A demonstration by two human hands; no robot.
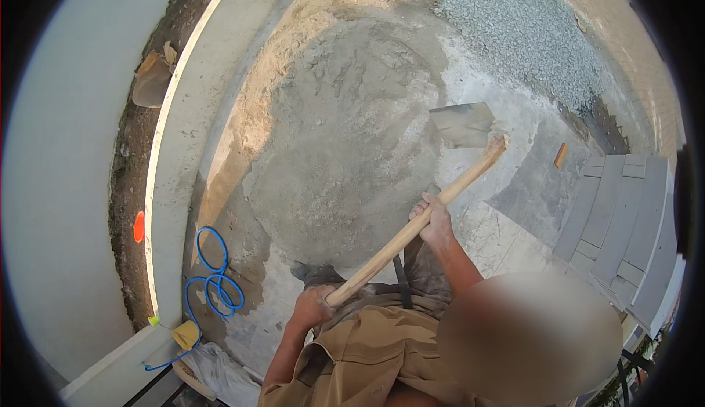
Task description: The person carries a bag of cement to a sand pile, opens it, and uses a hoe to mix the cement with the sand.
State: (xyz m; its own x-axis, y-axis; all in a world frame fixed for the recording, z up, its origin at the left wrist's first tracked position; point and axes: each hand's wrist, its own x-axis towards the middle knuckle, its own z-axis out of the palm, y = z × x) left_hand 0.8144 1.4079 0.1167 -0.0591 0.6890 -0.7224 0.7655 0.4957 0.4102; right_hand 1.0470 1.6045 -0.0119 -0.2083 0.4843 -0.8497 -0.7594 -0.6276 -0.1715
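Note:
My left hand (315, 306) grips the butt end of a long wooden handle (394, 249), low in front of my waist. Farther up that handle, my right hand (435, 222) is closed around the shaft. The handle slants up to the right and carries a wide metal hoe blade (464, 124), smeared with grey. Its left edge meets the right side of a broad grey heap of cement mix (341, 148), which spreads over the ground before me. Pale sand (250, 115) borders the heap on the left.
A low wall (190, 115) runs along the left. Blue hose (224, 294) lies coiled near a yellow container (185, 334). Gravel (518, 32) is piled at upper right, above a small wooden piece (560, 155) and stacked grey boards (611, 214). A blurred oval hides the lower right.

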